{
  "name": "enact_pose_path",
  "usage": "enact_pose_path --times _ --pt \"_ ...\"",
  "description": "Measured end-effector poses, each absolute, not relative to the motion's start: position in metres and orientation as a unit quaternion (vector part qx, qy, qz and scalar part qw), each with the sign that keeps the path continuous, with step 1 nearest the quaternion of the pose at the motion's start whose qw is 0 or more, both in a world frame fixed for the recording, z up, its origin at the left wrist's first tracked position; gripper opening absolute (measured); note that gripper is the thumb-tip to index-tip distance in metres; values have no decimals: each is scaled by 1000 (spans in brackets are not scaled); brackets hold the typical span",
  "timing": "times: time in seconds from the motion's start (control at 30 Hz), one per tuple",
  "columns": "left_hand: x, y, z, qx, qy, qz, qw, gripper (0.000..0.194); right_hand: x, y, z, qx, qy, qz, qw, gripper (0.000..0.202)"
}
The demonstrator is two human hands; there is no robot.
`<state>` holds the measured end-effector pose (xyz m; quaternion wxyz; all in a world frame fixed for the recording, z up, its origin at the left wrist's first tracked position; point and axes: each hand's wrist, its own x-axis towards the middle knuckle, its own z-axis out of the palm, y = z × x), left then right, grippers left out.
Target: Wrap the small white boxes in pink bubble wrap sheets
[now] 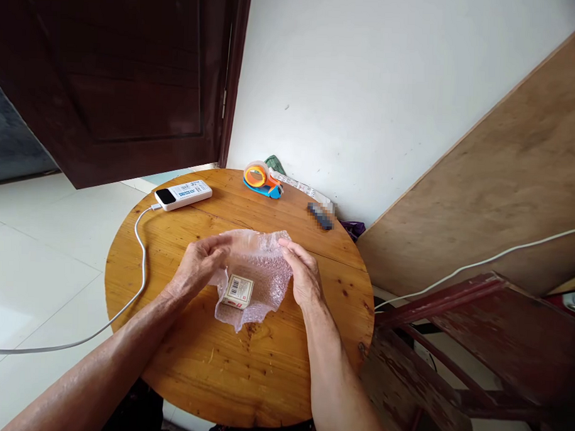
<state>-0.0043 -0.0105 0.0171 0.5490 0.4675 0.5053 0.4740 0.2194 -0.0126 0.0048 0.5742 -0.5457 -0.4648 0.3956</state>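
A sheet of bubble wrap (266, 277) lies spread on the round wooden table, its far edge raised. On its near left part sits a small cream box (239, 290) with a barcode and printed text facing up. My left hand (203, 258) pinches the wrap's far left edge between thumb and fingers. Across from it, my right hand (302, 266) grips the far right corner, thumb and fingers closed on it. The box lies between my hands, touched by neither.
A tape dispenser (263, 180) and a blurred dark object (320, 215) lie at the table's (206, 376) back. At back left is a white power bank (183, 194) with a cable (142, 254) trailing off the edge. A dark red chair (453, 334) stands at right, a wall behind.
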Motion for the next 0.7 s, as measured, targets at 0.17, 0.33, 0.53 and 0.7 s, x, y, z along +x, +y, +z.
enact_pose_path --times 0.17,0.33,0.53,0.7 --pt "-6 -7 10 367 503 536 569 82 217 -10 -2 -529 -434 419 597 43" --pt "-7 -5 4 418 481 551 539 90 222 -9 0 -543 -436 405 593 66" --pt "-14 -6 10 452 490 461 586 68 229 -20 10 -608 -485 412 474 91" --pt "-15 -7 15 462 511 412 596 43 223 -15 2 -595 -576 288 482 60"
